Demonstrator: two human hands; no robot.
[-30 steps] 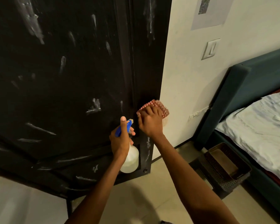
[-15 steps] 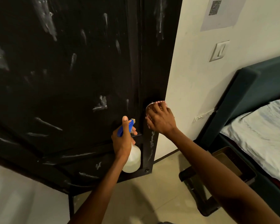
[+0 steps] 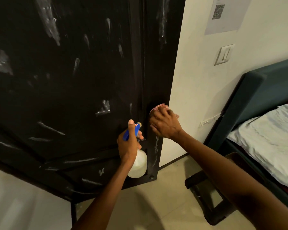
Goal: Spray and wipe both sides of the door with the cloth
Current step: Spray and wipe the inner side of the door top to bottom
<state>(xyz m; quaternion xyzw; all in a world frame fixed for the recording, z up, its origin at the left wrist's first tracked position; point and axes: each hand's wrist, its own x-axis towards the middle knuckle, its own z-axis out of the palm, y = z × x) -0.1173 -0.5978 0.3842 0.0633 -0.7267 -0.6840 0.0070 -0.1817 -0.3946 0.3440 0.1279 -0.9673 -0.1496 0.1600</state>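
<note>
Door (image 3: 73, 80) black, foam-streaked. Right hand (image 3: 165, 124) presses checked cloth (image 3: 158, 107) on door edge; left hand (image 3: 129, 146), at its 8 o'clock, grips spray bottle (image 3: 138, 165).

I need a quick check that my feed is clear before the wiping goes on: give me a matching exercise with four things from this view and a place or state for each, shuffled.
Things:
1. white plastic spray bottle with blue trigger
2. red-and-white checked cloth
3. black door with white streaks
4. white wall switch

Places or states:
A. on the wall above the bed's headboard
B. held in the left hand
C. streaked with white smears
D. pressed to the door's edge under the right hand

Pairs: 1-B, 2-D, 3-C, 4-A
</note>
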